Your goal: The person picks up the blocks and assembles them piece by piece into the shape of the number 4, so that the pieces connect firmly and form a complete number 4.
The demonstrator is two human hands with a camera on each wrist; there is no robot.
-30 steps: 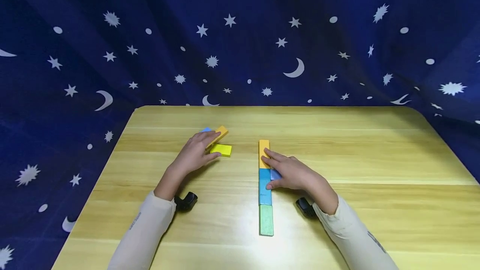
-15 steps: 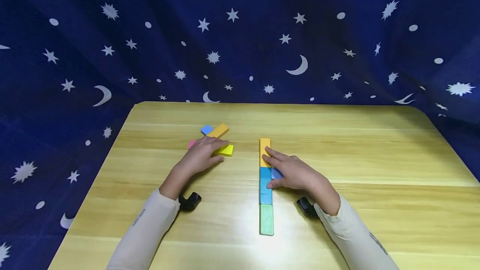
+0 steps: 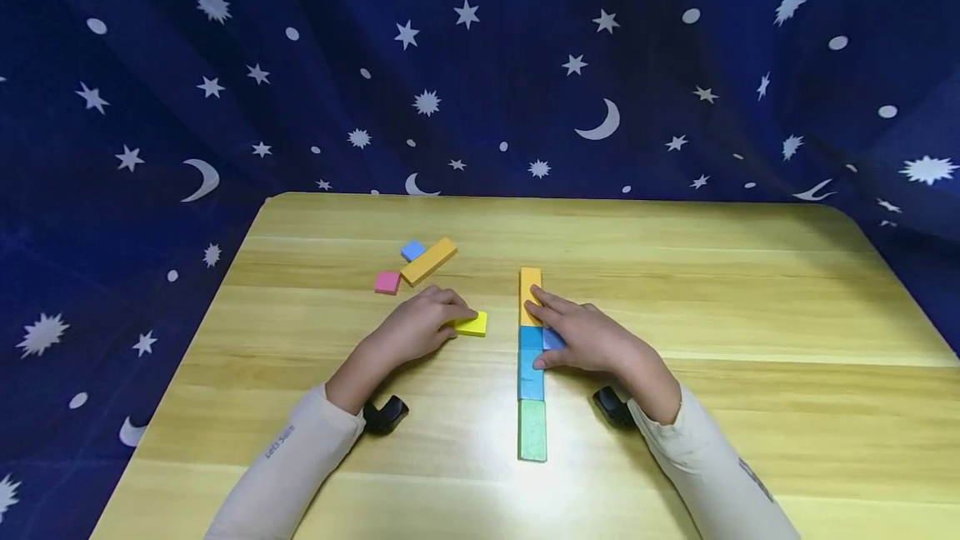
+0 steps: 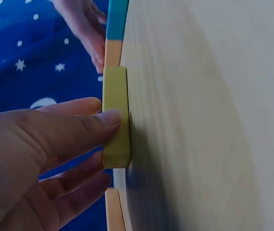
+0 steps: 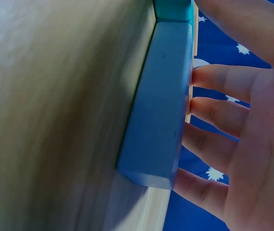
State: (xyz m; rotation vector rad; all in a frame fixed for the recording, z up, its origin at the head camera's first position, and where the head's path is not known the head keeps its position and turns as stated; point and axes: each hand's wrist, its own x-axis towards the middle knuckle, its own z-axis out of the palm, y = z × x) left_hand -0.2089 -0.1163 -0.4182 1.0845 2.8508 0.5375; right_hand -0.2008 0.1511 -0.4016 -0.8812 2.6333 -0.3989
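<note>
My left hand (image 3: pixel 408 327) pinches a yellow block (image 3: pixel 472 324) low over the table. In the left wrist view the thumb lies along the upright side of the yellow block (image 4: pixel 116 89). To its right runs a straight line of blocks: an orange block (image 3: pixel 529 277) at the far end, blue blocks (image 3: pixel 531 382) in the middle and a green block (image 3: pixel 532 432) nearest. A periwinkle block (image 3: pixel 552 340) juts rightward from the line, partly hidden beneath my right hand (image 3: pixel 592 336). That hand's fingertips touch the orange block, with the thumb at the blue one.
Left of the line, a pink square block (image 3: pixel 387 282), a small blue block (image 3: pixel 412 250) and a loose orange block (image 3: pixel 429 262) lie close together on the wooden table (image 3: pixel 720 273). A dark blue curtain (image 3: pixel 480 65) with stars hangs behind the far edge.
My left hand has left the loose orange block, taken hold of the yellow block and brought it rightward and nearer. The pink block has come into sight. My right hand stays at the line.
</note>
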